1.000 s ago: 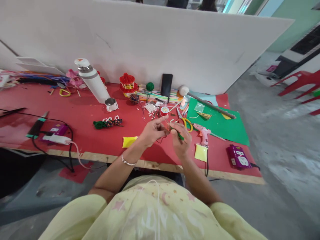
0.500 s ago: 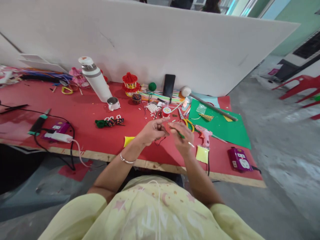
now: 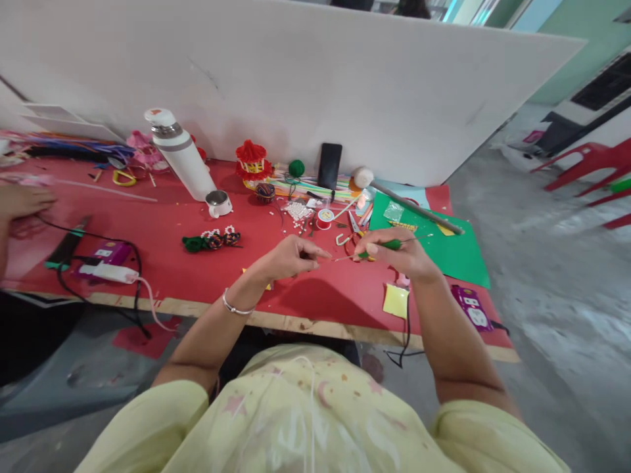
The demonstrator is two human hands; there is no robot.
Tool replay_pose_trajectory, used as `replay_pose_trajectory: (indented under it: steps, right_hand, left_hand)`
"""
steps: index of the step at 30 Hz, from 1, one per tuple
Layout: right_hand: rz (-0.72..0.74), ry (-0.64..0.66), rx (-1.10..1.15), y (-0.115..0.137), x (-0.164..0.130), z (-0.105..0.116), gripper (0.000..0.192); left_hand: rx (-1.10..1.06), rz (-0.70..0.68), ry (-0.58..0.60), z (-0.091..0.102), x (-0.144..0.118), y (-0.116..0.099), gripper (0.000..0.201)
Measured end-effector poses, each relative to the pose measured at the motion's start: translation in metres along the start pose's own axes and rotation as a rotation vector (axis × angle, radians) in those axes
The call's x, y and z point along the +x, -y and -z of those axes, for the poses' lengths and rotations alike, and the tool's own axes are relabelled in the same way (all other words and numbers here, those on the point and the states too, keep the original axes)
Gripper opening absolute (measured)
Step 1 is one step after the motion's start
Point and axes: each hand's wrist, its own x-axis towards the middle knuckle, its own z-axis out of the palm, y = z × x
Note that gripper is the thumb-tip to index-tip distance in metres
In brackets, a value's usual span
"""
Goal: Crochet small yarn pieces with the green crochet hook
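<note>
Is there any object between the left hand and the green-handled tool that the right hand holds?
No visible object lies between them. The left hand pinches near the thin tip of the green-handled tool, gripped by the right hand. Only bare red table shows beneath.

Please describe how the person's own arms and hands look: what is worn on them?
Both arms are bare from the short pale yellow sleeves down. The left hand side has a thin silver bangle on the wrist. The right hand and its wrist show no jewellery. No gloves are worn.
</note>
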Motion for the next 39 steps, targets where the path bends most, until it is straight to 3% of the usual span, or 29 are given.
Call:
replay_pose_trajectory:
  steps: [2, 4, 6, 8, 12, 16, 19, 25, 30, 35, 39]
  right_hand:
    - [-0.045, -0.119, 0.25, -0.019, 0.002, -0.022, 0.035]
    - [-0.015, -0.344, 0.439, -0.039, 0.007, -0.054, 0.043]
    - [0.032, -0.624, 0.485, -0.05, 0.01, -0.086, 0.041]
    - [0.064, -0.764, 0.424, -0.052, 0.009, -0.106, 0.034]
    - [0.0, -0.67, 0.352, -0.041, 0.002, -0.109, 0.027]
    - [-0.051, -0.617, 0.482, -0.042, 0.003, -0.098, 0.03]
    - [-0.035, -0.617, 0.58, -0.047, 0.005, -0.097, 0.032]
    - [-0.032, -0.613, 0.662, -0.05, 0.005, -0.103, 0.034]
    - [-0.068, -0.677, 0.626, -0.051, 0.006, -0.108, 0.037]
    - [-0.072, -0.632, 0.574, -0.052, 0.006, -0.105, 0.033]
    - [0.013, -0.63, 0.222, -0.045, 0.004, -0.101, 0.026]
  left_hand:
    - [0.043, -0.107, -0.078, -0.012, 0.006, 0.003, 0.027]
    - [0.041, -0.176, -0.198, -0.027, 0.012, 0.008, 0.025]
    - [0.059, -0.188, -0.338, -0.04, 0.016, 0.015, 0.028]
    - [0.042, -0.174, -0.429, -0.048, 0.018, 0.021, 0.034]
    - [0.065, -0.163, -0.463, -0.046, 0.016, 0.027, 0.021]
    - [0.04, -0.183, -0.391, -0.04, 0.016, 0.022, 0.01]
    - [-0.123, -0.167, -0.355, -0.037, 0.014, 0.015, 0.022]
    - [-0.59, 0.005, -0.288, -0.033, 0.007, 0.002, 0.052]
    - [-0.594, -0.009, -0.418, -0.036, 0.009, 0.003, 0.063]
    - [-0.507, -0.064, -0.509, -0.036, 0.011, 0.01, 0.062]
    - [-0.473, -0.087, -0.548, -0.034, 0.012, 0.016, 0.057]
